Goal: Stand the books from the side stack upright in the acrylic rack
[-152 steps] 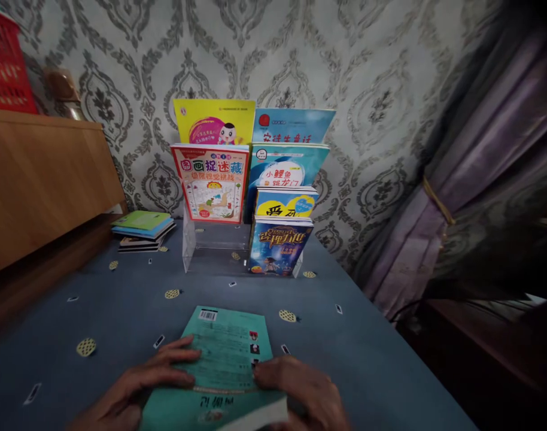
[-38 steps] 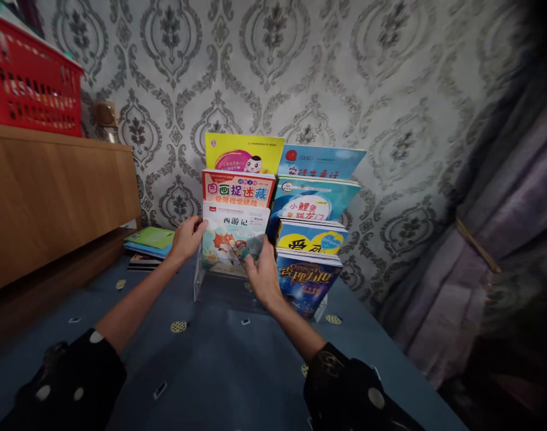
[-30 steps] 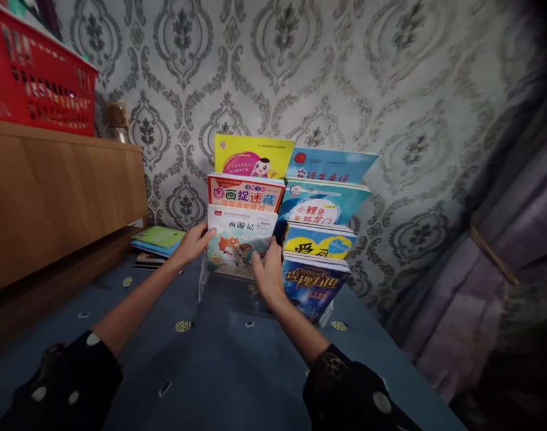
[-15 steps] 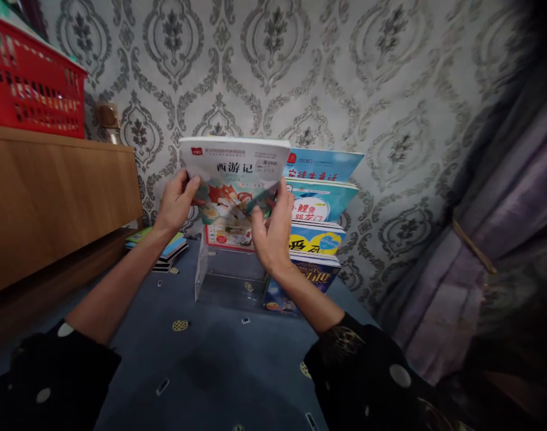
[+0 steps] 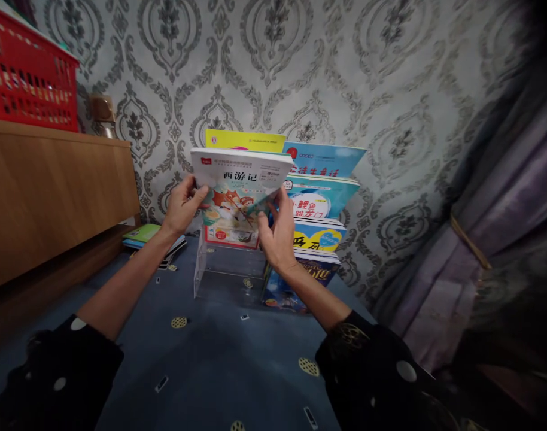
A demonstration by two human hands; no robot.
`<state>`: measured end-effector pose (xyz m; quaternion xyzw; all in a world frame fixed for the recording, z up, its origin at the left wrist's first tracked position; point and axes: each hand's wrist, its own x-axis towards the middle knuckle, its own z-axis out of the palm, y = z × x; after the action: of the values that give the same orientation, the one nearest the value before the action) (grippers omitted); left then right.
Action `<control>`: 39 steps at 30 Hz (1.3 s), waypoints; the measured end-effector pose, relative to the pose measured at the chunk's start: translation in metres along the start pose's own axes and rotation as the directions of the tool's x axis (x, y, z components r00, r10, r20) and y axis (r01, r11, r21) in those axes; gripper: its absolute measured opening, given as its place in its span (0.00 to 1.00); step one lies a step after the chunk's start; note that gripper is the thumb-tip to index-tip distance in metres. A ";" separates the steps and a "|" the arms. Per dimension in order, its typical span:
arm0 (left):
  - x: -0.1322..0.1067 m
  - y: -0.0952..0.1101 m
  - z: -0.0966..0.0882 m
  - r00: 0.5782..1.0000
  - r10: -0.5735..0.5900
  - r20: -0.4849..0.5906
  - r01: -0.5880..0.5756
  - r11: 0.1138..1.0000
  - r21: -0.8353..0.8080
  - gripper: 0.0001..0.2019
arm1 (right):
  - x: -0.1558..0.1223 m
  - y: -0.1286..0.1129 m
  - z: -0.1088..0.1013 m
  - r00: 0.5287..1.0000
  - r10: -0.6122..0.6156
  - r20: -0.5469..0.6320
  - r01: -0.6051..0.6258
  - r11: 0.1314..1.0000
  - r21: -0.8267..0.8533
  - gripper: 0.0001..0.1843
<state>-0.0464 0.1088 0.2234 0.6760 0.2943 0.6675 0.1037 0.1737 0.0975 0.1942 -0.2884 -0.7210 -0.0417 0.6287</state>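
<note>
A white-topped picture book (image 5: pixel 237 185) with black Chinese title characters is held upright between both hands, over the left side of a clear tiered book rack (image 5: pixel 224 269). My left hand (image 5: pixel 182 206) grips its left edge, thumb on the cover. At the right edge, my right hand (image 5: pixel 279 230) grips it the same way. Behind it rises a yellow book (image 5: pixel 246 139). Below its lower edge shows a red-bordered book (image 5: pixel 231 237). To the right, the rack holds a light blue book (image 5: pixel 331 158), a teal book (image 5: pixel 330 191), yellow-and-blue books (image 5: pixel 321 236) and dark blue books (image 5: pixel 285 293).
The rack stands on a dark blue patterned cloth (image 5: pixel 201 371) against a patterned wall. A small stack of books (image 5: pixel 141 236) lies at the left beside a wooden cabinet (image 5: pixel 58 197). On the cabinet sits a red basket (image 5: pixel 31 78). A tied curtain (image 5: pixel 457 287) hangs at the right.
The white-topped book has come down slightly and to the right in both hands. The yellow book behind it now shows above its top edge.
</note>
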 end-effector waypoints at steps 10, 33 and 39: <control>0.014 -0.001 0.001 1.000 0.011 0.019 -0.011 0.999 -0.035 0.18 | 0.009 0.008 0.000 0.999 -0.003 -0.038 0.006 0.997 0.082 0.40; 0.000 -0.020 -0.003 0.992 -0.078 -0.100 0.066 0.990 -0.123 0.17 | 0.005 0.015 -0.019 0.934 0.102 0.344 -0.016 0.969 -0.245 0.30; -0.002 -0.015 0.000 0.989 -0.062 -0.135 0.055 0.997 -0.061 0.14 | 0.025 0.018 -0.012 0.894 0.156 0.421 -0.016 0.948 -0.318 0.22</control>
<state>-0.0499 0.1198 0.2134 0.6166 0.3012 0.7170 0.1222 0.1915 0.1167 0.2141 -0.4161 -0.8155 -0.0584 0.3979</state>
